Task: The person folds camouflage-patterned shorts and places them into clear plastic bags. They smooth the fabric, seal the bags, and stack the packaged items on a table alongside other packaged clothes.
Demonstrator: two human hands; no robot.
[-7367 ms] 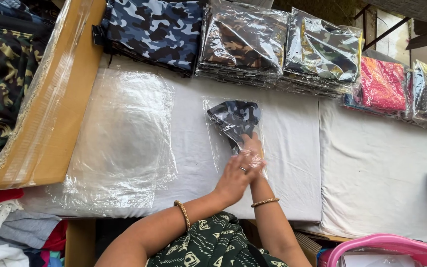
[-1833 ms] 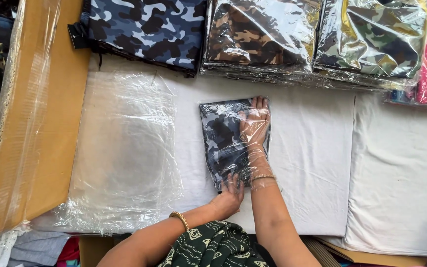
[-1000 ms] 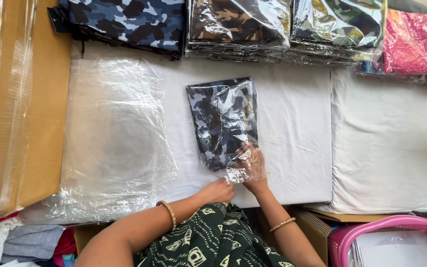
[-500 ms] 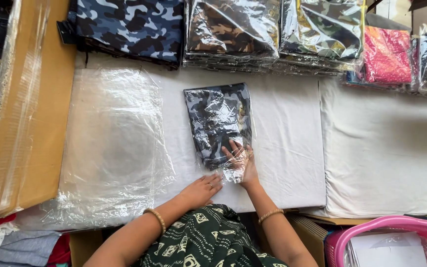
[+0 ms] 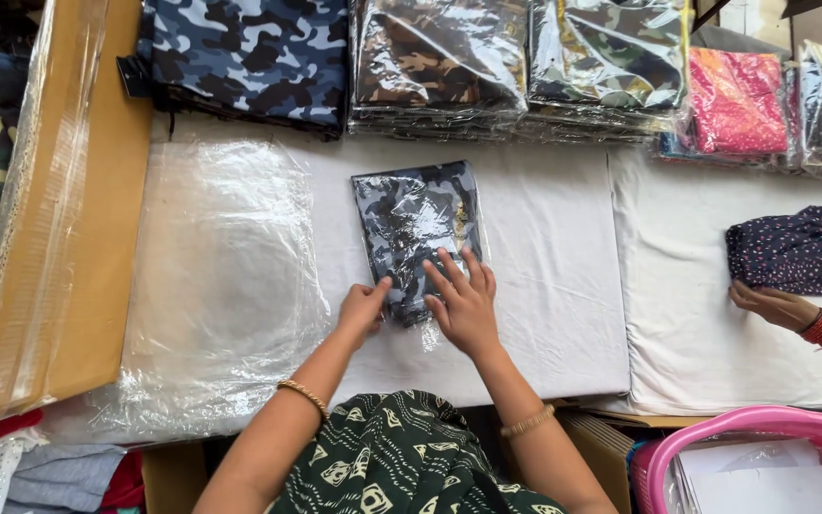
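Nearest the camera, a pink plastic basket [image 5: 763, 428] sits at the lower right, beside the person's dark patterned garment. Both hands rest on the near end of a folded blue-grey camouflage garment in a clear plastic bag [image 5: 416, 228], which lies flat on the white table cover [image 5: 544, 286]. The left hand [image 5: 363, 309] presses the bag's near left corner with fingers curled, grasping nothing; the right hand [image 5: 466, 303] lies flat with fingers spread across the bag's near edge. Just left lies a stack of empty clear plastic bags [image 5: 225, 276], with a cardboard box [image 5: 68, 238] beyond it. At the right, another person's hand [image 5: 773, 305] touches a dark dotted garment [image 5: 801, 249]. Farthest off, bagged camouflage garments [image 5: 449, 62] line the table's far edge.
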